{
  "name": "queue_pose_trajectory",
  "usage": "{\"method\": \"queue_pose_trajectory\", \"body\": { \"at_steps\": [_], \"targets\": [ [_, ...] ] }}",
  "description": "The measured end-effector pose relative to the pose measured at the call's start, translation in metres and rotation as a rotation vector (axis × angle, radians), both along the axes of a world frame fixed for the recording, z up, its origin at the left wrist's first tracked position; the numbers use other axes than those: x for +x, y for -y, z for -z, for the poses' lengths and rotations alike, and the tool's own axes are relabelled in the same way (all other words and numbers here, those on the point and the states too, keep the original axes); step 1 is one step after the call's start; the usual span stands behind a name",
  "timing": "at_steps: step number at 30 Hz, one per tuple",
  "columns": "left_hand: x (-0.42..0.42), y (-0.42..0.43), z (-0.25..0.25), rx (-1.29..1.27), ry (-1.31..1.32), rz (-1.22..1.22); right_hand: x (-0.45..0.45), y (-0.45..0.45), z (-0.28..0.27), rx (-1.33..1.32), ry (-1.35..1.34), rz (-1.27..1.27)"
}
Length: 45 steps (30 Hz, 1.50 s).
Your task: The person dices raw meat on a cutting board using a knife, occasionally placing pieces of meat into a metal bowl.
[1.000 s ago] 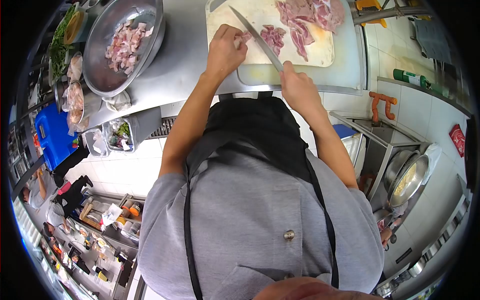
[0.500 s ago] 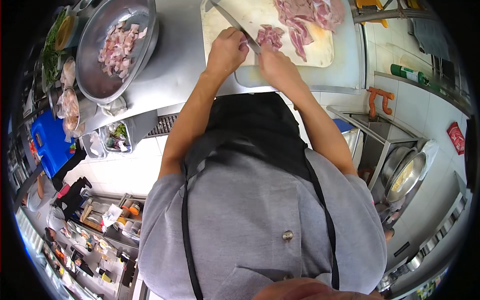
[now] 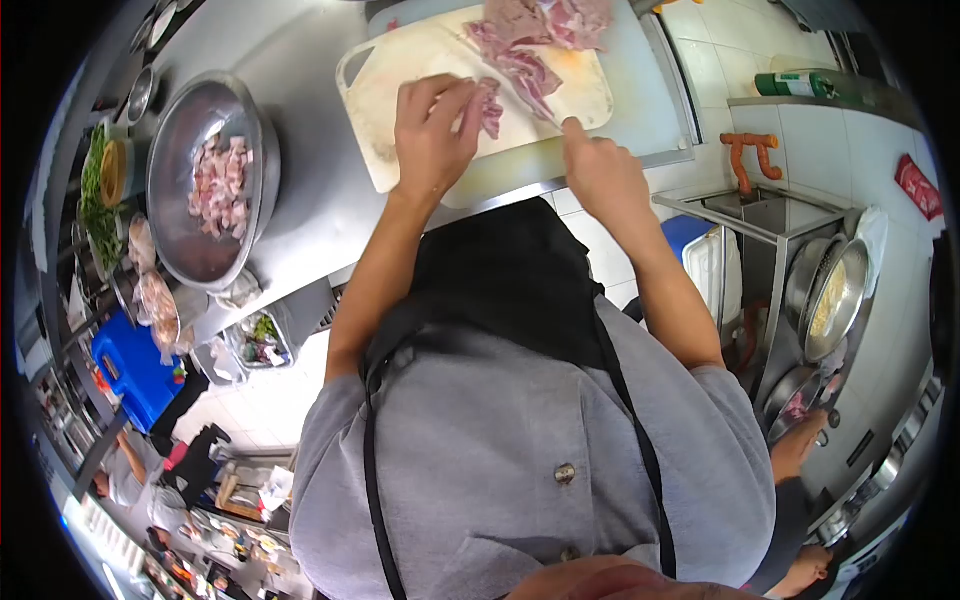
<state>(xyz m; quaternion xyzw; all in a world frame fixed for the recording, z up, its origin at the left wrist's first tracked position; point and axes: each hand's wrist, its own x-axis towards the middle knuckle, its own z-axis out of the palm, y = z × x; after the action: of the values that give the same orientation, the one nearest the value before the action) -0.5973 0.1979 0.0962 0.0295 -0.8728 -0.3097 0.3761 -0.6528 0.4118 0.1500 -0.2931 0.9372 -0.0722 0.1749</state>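
Bright metal counter [image 3: 310, 120] spread beside the white cutting board [image 3: 385, 100], and a big steel bowl [image 3: 187, 258] stood on it to the left with meat cubes [image 3: 220, 190] inside. On the board, the left hand [image 3: 433, 135] had its fingers curled close together around a small piece of meat [image 3: 491, 110]. The right hand [image 3: 607, 175] kept its fingers wrapped round a knife [image 3: 553, 120], its blade blurred. Larger pieces of meat [image 3: 575, 22] lay along the board's far side. Another person's hand [image 3: 797, 447] showed at lower right.

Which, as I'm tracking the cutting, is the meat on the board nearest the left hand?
The small piece right at the left hand; the larger pieces lie farther right.
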Motion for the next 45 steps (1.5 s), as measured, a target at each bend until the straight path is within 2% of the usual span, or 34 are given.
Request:
{"method": "queue_pose_trajectory", "body": {
  "at_steps": [1, 2, 3, 5, 6, 8, 12, 14, 17, 18, 22, 24, 25, 26, 28, 29, 31, 32, 34, 35, 37, 39, 40, 45],
  "targets": [
    [-0.011, -0.002, -0.021, -0.118, -0.052, 0.086, 0.006, -0.002, 0.008, -0.026, -0.059, -0.03],
    [-0.029, -0.002, -0.029, -0.095, 0.036, 0.235, 0.011, -0.003, 0.014, -0.051, -0.118, -0.064],
    [-0.05, -0.002, -0.026, -0.095, 0.036, 0.242, 0.016, -0.002, 0.017, -0.05, -0.117, -0.057],
    [-0.091, -0.002, -0.015, -0.492, 0.361, 0.679, 0.031, 0.005, 0.022, -0.145, -0.04, -0.102],
    [-0.102, -0.006, -0.006, -0.5, 0.36, 0.679, 0.038, 0.009, 0.022, -0.145, -0.001, -0.126],
    [-0.109, -0.015, 0.0, -0.727, 0.499, 0.866, 0.047, 0.014, 0.029, -0.181, 0.03, -0.121],
    [-0.11, -0.019, -0.016, -0.773, 0.578, 0.911, 0.056, 0.018, 0.043, -0.251, 0.094, -0.097],
    [-0.111, -0.007, -0.018, -0.616, 0.52, 0.77, 0.053, 0.017, 0.045, -0.273, 0.107, -0.085],
    [-0.118, 0.002, 0.004, -0.708, 0.376, 0.691, 0.054, 0.014, 0.046, -0.263, 0.119, -0.117],
    [-0.12, 0.0, 0.011, -0.628, 0.376, 0.662, 0.053, 0.014, 0.05, -0.247, 0.112, -0.133],
    [-0.126, 0.001, 0.018, -0.693, 0.578, 0.673, 0.058, 0.021, 0.047, -0.254, 0.204, -0.147],
    [-0.127, 0.003, 0.003, -0.389, 0.363, 0.666, 0.061, 0.025, 0.036, -0.293, 0.219, -0.105],
    [-0.132, 0.009, -0.006, -0.391, 0.358, 0.658, 0.06, 0.027, 0.031, -0.332, 0.228, -0.059],
    [-0.126, 0.014, -0.028, -0.19, 0.477, 0.595, 0.061, 0.028, 0.026, -0.331, 0.233, -0.064],
    [-0.111, 0.031, -0.064, -0.119, 0.433, 0.441, 0.061, 0.031, 0.02, -0.358, 0.409, -0.172],
    [-0.098, 0.043, -0.079, -0.243, 0.276, 0.351, 0.059, 0.032, 0.028, -0.358, 0.41, -0.17],
    [-0.065, 0.056, -0.112, -0.235, 0.358, 0.178, 0.052, 0.035, 0.057, -0.398, 0.505, -0.206],
    [-0.055, 0.062, -0.111, -0.235, 0.356, 0.173, 0.046, 0.037, 0.062, -0.397, 0.505, -0.211],
    [-0.028, 0.07, -0.091, -0.333, 0.5, 0.016, 0.032, 0.032, 0.072, -0.396, 0.379, 0.048],
    [-0.021, 0.071, -0.07, -0.325, 0.51, 0.003, 0.018, 0.029, 0.074, -0.379, 0.402, 0.106],
    [-0.011, 0.064, -0.018, -0.43, 0.682, 0.12, 0.003, 0.024, 0.065, -0.379, 0.42, 0.197],
    [0.017, 0.04, 0.015, -0.484, 0.669, 0.01, -0.002, 0.022, 0.055, -0.286, 0.387, 0.171],
    [0.021, 0.044, 0.025, -0.345, 0.586, 0.039, 0.0, 0.022, 0.056, -0.28, 0.388, 0.166],
    [0.036, 0.044, 0.021, -0.23, 0.658, 0.068, 0.014, 0.027, 0.052, -0.236, 0.316, 0.16]
  ]
}}
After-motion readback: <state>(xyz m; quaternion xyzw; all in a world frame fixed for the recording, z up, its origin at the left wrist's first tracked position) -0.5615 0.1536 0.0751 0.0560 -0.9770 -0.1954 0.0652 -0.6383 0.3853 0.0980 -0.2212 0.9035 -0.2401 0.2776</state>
